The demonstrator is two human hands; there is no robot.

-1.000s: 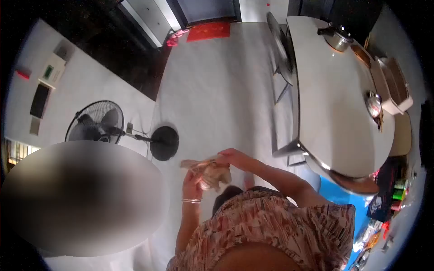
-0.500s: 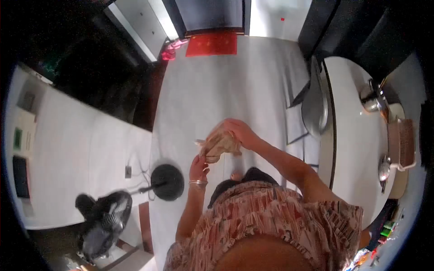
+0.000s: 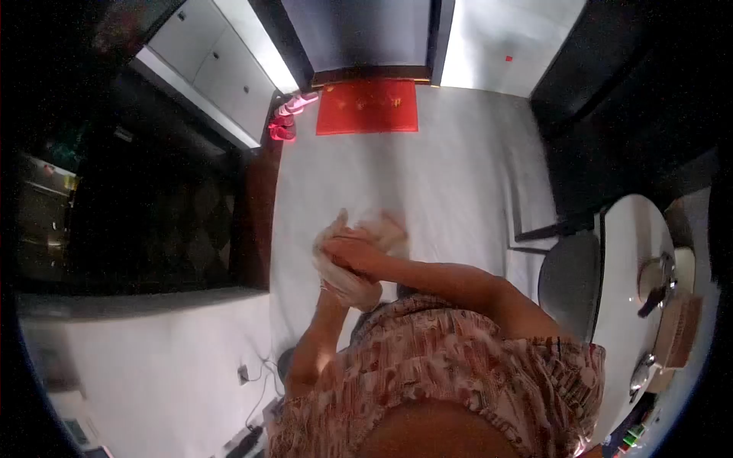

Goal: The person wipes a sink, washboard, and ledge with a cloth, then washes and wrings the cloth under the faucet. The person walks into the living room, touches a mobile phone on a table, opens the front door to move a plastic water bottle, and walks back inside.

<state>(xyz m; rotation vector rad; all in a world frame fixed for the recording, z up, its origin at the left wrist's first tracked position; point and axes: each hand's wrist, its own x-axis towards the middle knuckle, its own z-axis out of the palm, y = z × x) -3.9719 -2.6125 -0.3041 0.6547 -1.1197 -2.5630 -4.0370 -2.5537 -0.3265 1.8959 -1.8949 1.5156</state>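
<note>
A pale, thin glove [image 3: 351, 288] covers my left hand [image 3: 322, 263], with its loose cuff near the wrist. My right hand [image 3: 355, 252] lies across the gloved hand, its fingers wrapped over the glove. Beyond my right hand is a blurred pale piece [image 3: 391, 231], which looks like a second glove; how it is held cannot be made out. Motion blur and the right hand hide most of my left fingers. Both hands are close together in front of my patterned shirt [image 3: 443, 366].
A red doormat [image 3: 368, 107] lies before the door, with pink shoes [image 3: 284, 126] beside it. At right, a grey chair [image 3: 569, 278] stands against a white table [image 3: 622, 305]. A white surface [image 3: 153, 359] and a cable [image 3: 263, 382] are at lower left.
The glove, earlier stretched between both hands, is now over my left hand. My right hand has moved left onto it. The view has tilted up toward the door and shifted.
</note>
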